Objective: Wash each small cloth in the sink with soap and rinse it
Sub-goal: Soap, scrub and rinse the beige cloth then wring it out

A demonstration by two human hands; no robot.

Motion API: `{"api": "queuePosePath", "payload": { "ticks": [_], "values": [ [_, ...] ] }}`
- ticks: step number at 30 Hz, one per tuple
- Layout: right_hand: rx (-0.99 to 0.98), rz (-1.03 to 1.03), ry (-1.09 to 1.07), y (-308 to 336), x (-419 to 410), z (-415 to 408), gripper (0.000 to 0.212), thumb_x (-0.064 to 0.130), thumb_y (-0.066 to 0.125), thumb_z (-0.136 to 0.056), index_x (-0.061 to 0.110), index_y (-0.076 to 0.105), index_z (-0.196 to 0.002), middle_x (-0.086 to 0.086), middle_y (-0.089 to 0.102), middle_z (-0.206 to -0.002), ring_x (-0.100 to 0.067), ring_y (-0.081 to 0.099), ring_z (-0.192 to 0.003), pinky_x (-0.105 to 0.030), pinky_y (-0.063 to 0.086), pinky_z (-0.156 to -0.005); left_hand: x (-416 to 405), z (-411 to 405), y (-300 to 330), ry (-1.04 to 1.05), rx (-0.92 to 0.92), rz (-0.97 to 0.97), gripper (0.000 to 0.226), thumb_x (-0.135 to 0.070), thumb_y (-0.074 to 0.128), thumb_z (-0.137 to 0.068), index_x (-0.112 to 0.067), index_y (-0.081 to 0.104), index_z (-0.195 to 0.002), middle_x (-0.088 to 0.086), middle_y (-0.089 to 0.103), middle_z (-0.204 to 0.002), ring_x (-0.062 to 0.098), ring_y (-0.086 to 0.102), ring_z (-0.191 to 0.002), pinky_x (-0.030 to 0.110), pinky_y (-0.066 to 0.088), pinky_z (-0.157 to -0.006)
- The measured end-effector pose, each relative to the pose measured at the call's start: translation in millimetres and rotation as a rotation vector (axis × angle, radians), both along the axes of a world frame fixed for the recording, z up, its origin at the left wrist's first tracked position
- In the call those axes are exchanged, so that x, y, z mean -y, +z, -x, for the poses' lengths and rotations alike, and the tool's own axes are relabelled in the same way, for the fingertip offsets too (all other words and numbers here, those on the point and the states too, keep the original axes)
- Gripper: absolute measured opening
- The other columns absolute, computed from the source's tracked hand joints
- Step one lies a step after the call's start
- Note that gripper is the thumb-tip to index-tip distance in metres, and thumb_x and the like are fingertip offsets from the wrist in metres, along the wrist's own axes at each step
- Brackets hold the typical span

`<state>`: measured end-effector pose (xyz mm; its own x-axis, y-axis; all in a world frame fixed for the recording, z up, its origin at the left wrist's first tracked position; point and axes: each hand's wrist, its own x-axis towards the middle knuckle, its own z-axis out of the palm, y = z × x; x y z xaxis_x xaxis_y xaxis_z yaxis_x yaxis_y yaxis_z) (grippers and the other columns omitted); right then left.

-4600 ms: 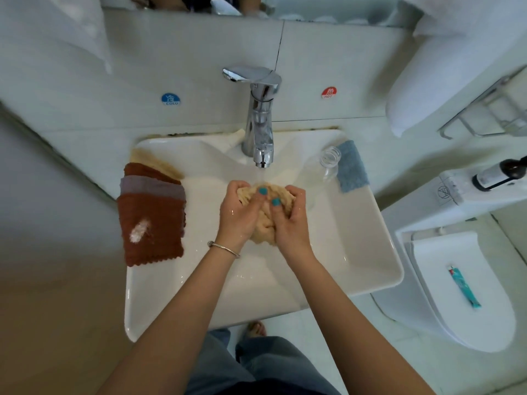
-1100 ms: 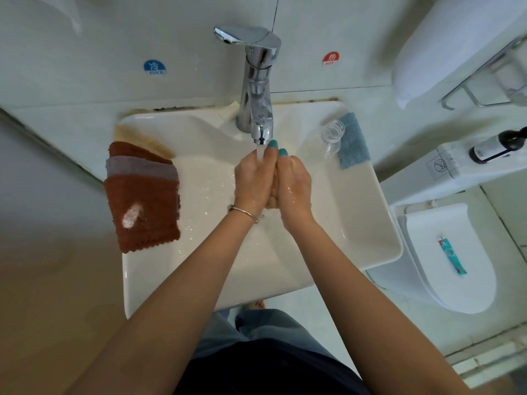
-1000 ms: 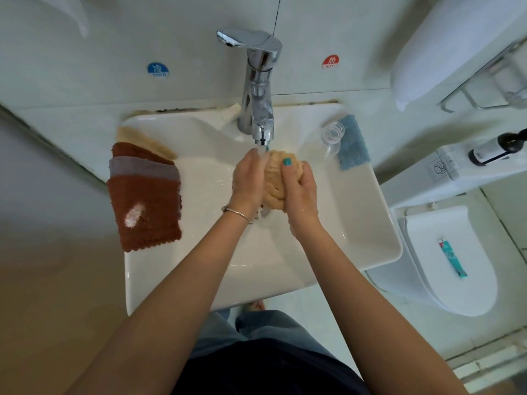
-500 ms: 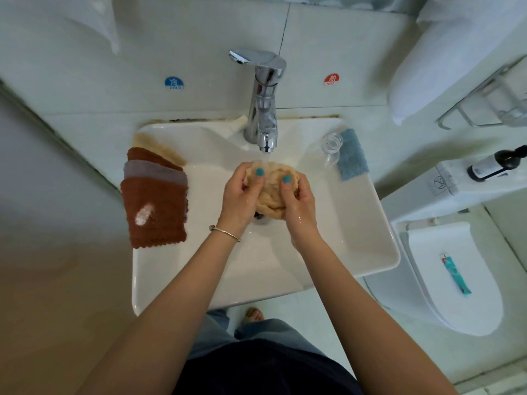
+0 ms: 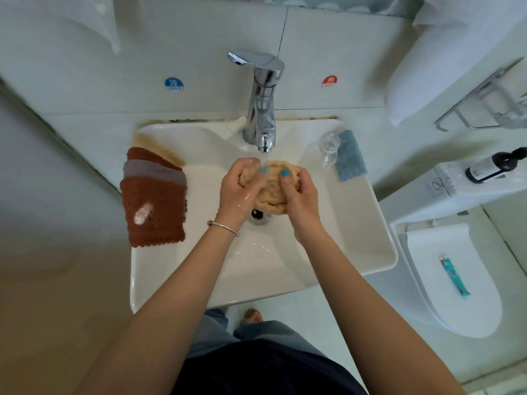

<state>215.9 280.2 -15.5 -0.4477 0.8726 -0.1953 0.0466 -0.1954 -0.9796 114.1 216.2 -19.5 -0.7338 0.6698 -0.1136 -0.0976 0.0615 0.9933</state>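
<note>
Both forearms reach forward and converge, bare and wet at the wrists. The left hand (image 5: pixel 239 189) and right hand (image 5: pixel 300 195) sit close together, fingers curled inward, thumbs on top. A thin bracelet (image 5: pixel 223 226) circles the left wrist.

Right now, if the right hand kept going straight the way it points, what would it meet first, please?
The right hand, gripping the beige cloth, points toward the back of the sink. First in line is probably the faucet spout, though depth is unclear.
</note>
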Motion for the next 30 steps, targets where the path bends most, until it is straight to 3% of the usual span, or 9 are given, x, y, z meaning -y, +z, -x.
{"api": "queuePosePath", "payload": {
  "ticks": [5, 8, 13, 16, 19, 24, 27, 30],
  "values": [
    [-0.037, -0.017, 0.057, 1.8, 16.4, 28.2, 0.011, 0.014, 0.062, -0.094, 0.02, 0.063, -0.105, -0.005, 0.069, -0.099, -0.018, 0.068, -0.091, -0.039, 0.058, -0.083, 15.0, 25.7, -2.7, 0.1, -0.001, -0.044, 0.015, -0.014, 0.066, -0.091, -0.029, 0.061, -0.092, -0.015, 0.063, -0.09, -0.011, 0.06, -0.076, 0.011, 0.047, -0.067],
    [-0.076, 0.007, -0.042, 0.1, 9.1, 12.3, 0.008, 0.015, 0.062, -0.095, 0.018, 0.062, -0.102, -0.003, 0.069, -0.096, -0.016, 0.067, -0.088, -0.036, 0.058, -0.08, 3.6, 9.4, 1.8, 0.014, 0.017, -0.02, 0.012, -0.014, 0.066, -0.091, -0.019, 0.06, -0.099, -0.012, 0.062, -0.088, -0.013, 0.058, -0.069, 0.008, 0.046, -0.064],
    [-0.056, -0.015, -0.093, -6.7, -3.7, -6.7, 0.004, 0.018, 0.06, -0.097, 0.017, 0.062, -0.1, 0.0, 0.068, -0.091, -0.014, 0.066, -0.085, -0.034, 0.057, -0.076, -4.6, -4.0, 1.5, -0.064, 0.015, -0.019, 0.013, -0.014, 0.069, -0.088, -0.008, 0.063, -0.099, -0.005, 0.063, -0.084, -0.002, 0.058, -0.071, 0.017, 0.05, -0.068],
    [-0.067, -0.02, -0.031, -3.6, 6.8, 15.4, 0.007, 0.013, 0.062, -0.095, 0.016, 0.063, -0.101, 0.001, 0.068, -0.091, -0.011, 0.066, -0.084, -0.032, 0.057, -0.078, 10.1, 14.3, -3.3, 0.034, -0.006, -0.046, 0.011, -0.012, 0.068, -0.09, -0.019, 0.064, -0.097, -0.01, 0.065, -0.093, -0.009, 0.061, -0.078, 0.012, 0.049, -0.068],
    [-0.06, -0.011, 0.029, -0.3, 14.6, 24.6, 0.01, 0.011, 0.063, -0.094, 0.013, 0.063, -0.104, 0.003, 0.068, -0.092, -0.006, 0.066, -0.083, -0.028, 0.057, -0.078, 19.4, 26.0, -12.7, 0.068, 0.029, -0.068, 0.014, -0.02, 0.068, -0.089, -0.032, 0.065, -0.096, -0.006, 0.068, -0.099, 0.006, 0.064, -0.09, 0.023, 0.052, -0.076],
    [-0.003, -0.031, -0.035, -11.5, -3.0, -6.5, 0.007, 0.013, 0.061, -0.095, 0.016, 0.064, -0.101, 0.009, 0.068, -0.088, -0.004, 0.065, -0.083, -0.026, 0.055, -0.077, 5.4, -3.5, -14.7, -0.007, 0.041, -0.019, 0.016, -0.011, 0.068, -0.089, -0.024, 0.062, -0.097, -0.008, 0.064, -0.091, -0.009, 0.061, -0.074, 0.011, 0.048, -0.067],
    [-0.006, 0.009, -0.02, -13.6, -0.5, -1.5, 0.008, 0.015, 0.061, -0.096, 0.016, 0.064, -0.103, 0.004, 0.068, -0.092, -0.007, 0.066, -0.084, -0.027, 0.056, -0.075, 11.6, 3.2, -15.7, 0.019, -0.001, -0.015, 0.013, -0.012, 0.068, -0.089, -0.021, 0.064, -0.098, -0.01, 0.066, -0.092, -0.009, 0.062, -0.077, 0.011, 0.048, -0.069],
    [0.015, 0.055, 0.077, -10.0, 13.5, 19.8, 0.009, 0.013, 0.062, -0.094, 0.018, 0.064, -0.102, 0.003, 0.068, -0.09, -0.004, 0.068, -0.077, -0.022, 0.056, -0.063, 30.1, 24.3, -20.5, 0.098, -0.028, -0.01, 0.012, -0.012, 0.067, -0.09, -0.014, 0.065, -0.101, -0.009, 0.067, -0.095, -0.006, 0.062, -0.083, 0.013, 0.049, -0.074]
  ]
}}
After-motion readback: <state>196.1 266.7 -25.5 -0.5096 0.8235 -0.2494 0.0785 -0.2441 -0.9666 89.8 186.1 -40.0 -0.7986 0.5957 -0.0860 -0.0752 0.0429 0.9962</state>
